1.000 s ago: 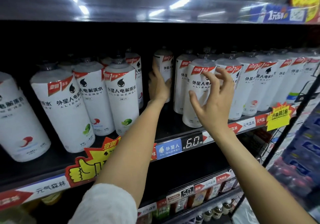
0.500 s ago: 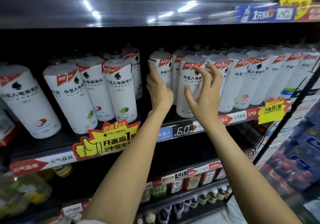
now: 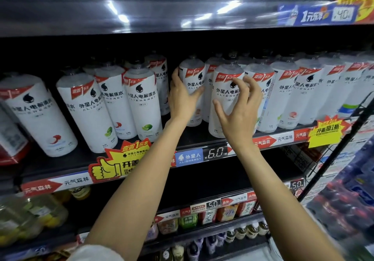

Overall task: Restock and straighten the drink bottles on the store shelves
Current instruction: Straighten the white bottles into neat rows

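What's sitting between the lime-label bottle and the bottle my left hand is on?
In the head view, only bare dark shelf separates the lime-label bottle from the bottle the left hand grips; another bottle stands further back.

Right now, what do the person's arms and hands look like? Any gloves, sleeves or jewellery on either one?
Both hands are bare: no gloves, and no rings or watch that I can make out on the left hand or the right hand. Both forearms are uncovered. A white sleeve shows on the left arm at the bottom edge of the view. No sleeve is visible on the right arm within the frame.
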A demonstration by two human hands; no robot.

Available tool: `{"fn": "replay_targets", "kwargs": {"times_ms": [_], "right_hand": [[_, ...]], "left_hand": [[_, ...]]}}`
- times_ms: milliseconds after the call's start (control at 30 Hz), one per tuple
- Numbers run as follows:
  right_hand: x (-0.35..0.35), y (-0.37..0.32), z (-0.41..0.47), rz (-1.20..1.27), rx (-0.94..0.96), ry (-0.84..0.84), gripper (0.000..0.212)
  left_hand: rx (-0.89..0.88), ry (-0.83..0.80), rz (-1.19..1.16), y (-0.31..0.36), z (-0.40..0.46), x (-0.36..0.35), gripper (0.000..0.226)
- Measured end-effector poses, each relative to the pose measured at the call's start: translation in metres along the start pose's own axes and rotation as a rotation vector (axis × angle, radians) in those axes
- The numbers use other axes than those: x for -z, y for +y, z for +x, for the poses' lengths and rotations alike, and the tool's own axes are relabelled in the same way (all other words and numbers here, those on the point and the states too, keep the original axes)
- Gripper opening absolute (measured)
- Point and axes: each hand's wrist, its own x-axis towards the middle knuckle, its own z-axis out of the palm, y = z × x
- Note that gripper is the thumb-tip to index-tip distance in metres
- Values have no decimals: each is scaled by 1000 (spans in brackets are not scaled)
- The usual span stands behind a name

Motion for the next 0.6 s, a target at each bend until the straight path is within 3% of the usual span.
{"fn": "replay_targets", "kwargs": {"times_ms": [67, 167, 267, 333, 400, 467, 600], "right_hand": [[2, -6, -1, 1, 35, 46, 47], [6, -18, -4, 56, 135, 61, 39], [1, -35, 0, 160, 190, -103, 37], [-6, -50, 2, 239, 175, -293, 41], [-15, -67, 3, 343, 100, -480, 51], [-31, -81, 5, 416, 44, -601, 64], [-65, -97, 5, 527, -25, -685, 89]], "left_hand": [[-11, -46, 72, 9, -12, 9, 75], [-206, 10, 103, 12, -38, 39, 50], [-497, 265, 214, 1, -53, 75, 37], [-576, 416, 354, -16, -52, 93, 35], [-515, 467, 432, -32, -47, 105, 45], [-410, 419, 420, -43, -45, 110, 57], [-198, 275, 174, -51, -48, 111, 58]]}}
